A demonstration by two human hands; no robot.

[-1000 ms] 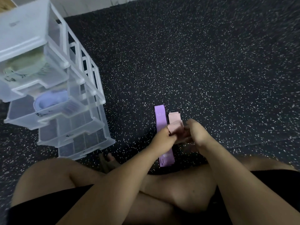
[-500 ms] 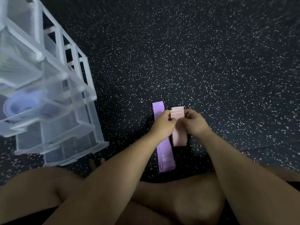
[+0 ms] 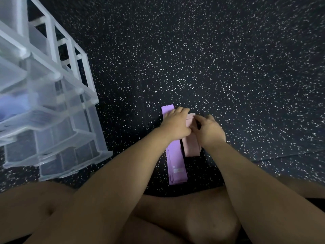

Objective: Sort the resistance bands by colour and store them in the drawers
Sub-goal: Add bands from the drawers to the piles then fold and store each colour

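Observation:
A stack of purple bands (image 3: 175, 161) lies flat on the dark speckled floor in front of my crossed legs. Right beside it lies a shorter stack of pink bands (image 3: 190, 147). My left hand (image 3: 175, 124) rests across the far end of both stacks, fingers curled onto the top of the pink bands. My right hand (image 3: 208, 129) grips the pink stack's far end from the right. The clear plastic drawer unit (image 3: 58, 110) stands at the left with several drawers pulled out; one holds something pale blue (image 3: 14, 104).
The dark speckled floor (image 3: 228, 59) stretches ahead and to the right. My bare knees and crossed legs (image 3: 193, 217) fill the bottom of the view, close to the near end of the purple bands.
The pink bands went from being held up in both hands to lying flat beside the purple stack. Both hands have slid toward the far end. The view tilted down and left.

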